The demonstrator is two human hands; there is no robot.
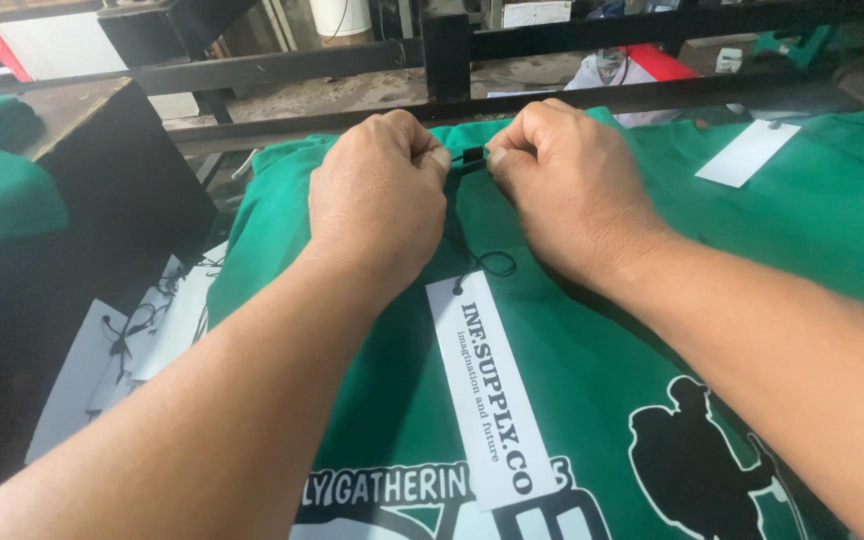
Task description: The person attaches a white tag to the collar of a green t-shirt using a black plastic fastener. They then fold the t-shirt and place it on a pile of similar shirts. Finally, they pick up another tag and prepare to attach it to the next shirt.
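while both of my hands meet at the far edge of the green shirt point(572, 330), they share one small black clasp point(471, 156) between them. my left hand point(377, 195) has its fingers point(436, 158) curled together and pinched on the left end of that clasp, and my right hand point(562, 185) has its fingers point(498, 157) pinched on the right end, so the knuckles of the two hands sit just beside each other. from the clasp a thin black string point(482, 262) runs toward me and loops through a hole in the top of a long white hang tag point(487, 390), which lies flat on the shirt between my forearms, tilted a little to the right at its near end (dark lettering runs along it). the shirt is spread over the worktop, with a black and white print at its near edge and a black figure toward the near right. another green shirt point(832, 200) lies to the right, carrying a second white tag point(747, 153) near its far edge. to the left, off the shirt, a loose heap of spare white tags point(152, 330) with black strings lies on a dark surface. a black metal frame point(447, 55) crosses the scene just beyond my hands.
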